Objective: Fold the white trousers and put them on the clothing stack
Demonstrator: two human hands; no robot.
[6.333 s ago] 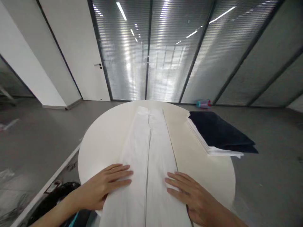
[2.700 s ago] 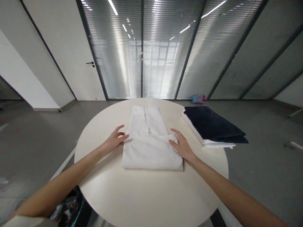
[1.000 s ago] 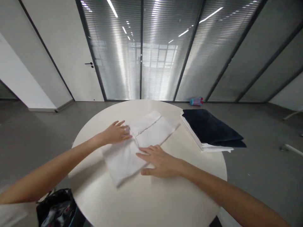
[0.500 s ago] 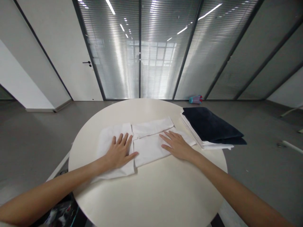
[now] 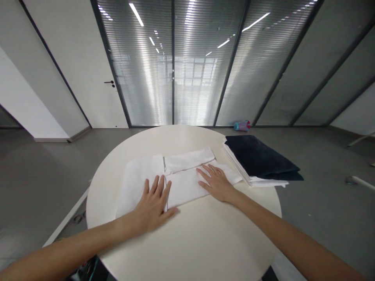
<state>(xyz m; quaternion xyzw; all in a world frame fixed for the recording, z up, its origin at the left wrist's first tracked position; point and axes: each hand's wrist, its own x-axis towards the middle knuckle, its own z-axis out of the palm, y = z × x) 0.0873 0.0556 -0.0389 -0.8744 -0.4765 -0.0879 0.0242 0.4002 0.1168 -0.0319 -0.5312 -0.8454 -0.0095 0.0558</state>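
A white cloth (image 5: 184,186), partly folded, lies on the round table (image 5: 202,238); its kind of garment or linen I cannot make out. Its left part is folded over, and a narrow strip is turned down along the far edge. My left hand (image 5: 154,205) rests with spread fingers on the near edge of the left part, the thumb reaching over the tabletop. On the right part my right hand (image 5: 216,182) lies flat, fingers apart. Neither hand grasps anything.
At the table's right side sits a stack of folded white cloths (image 5: 254,182) with a dark navy cloth (image 5: 259,158) on top, overhanging the edge. A blue and red item (image 5: 241,125) is on the floor by the glass wall (image 5: 193,89).
My left hand has slid toward me, down to the cloth's near edge. My right hand stays almost in place. The view has tilted slightly upward.
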